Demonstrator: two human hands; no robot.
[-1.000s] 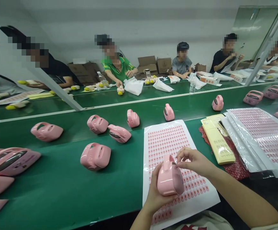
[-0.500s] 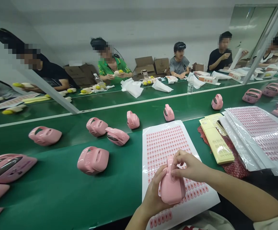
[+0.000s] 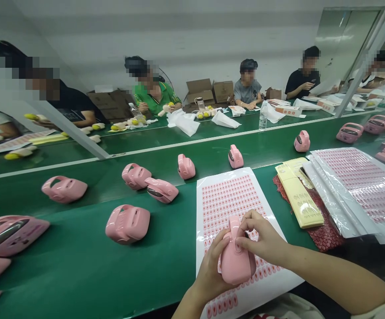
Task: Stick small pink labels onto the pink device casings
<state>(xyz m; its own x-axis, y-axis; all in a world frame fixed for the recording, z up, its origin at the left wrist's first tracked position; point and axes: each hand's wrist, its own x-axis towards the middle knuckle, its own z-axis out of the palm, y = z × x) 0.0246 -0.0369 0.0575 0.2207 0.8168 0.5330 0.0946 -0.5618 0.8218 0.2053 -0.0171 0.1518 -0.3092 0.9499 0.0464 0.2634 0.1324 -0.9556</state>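
Note:
A pink handled device [image 3: 237, 266] is held above a white sheet of small pink stickers [image 3: 229, 195]. My left hand [image 3: 210, 268] wraps round its left side, fingers near the base of the handle. My right hand [image 3: 262, 235] has thumb and forefinger pressed against the device where the handle meets the body; whether a sticker is between them is too small to tell. Another pink device [image 3: 128, 224] lies to the left on the green work surface [image 3: 79, 266].
Several pink devices stand along the green belt [image 3: 205, 148]. Yellow sticker strips [image 3: 300, 195] and plastic-covered sticker sheets [image 3: 361, 186] lie at right. More devices [image 3: 13, 235] are at far left. Several people sit across the belt, near a water bottle [image 3: 263, 117].
Devices on the belt have shifted slightly to the right. Both my hands stay on the held device, almost unmoved. Across the belt, a person at right has lowered their hands.

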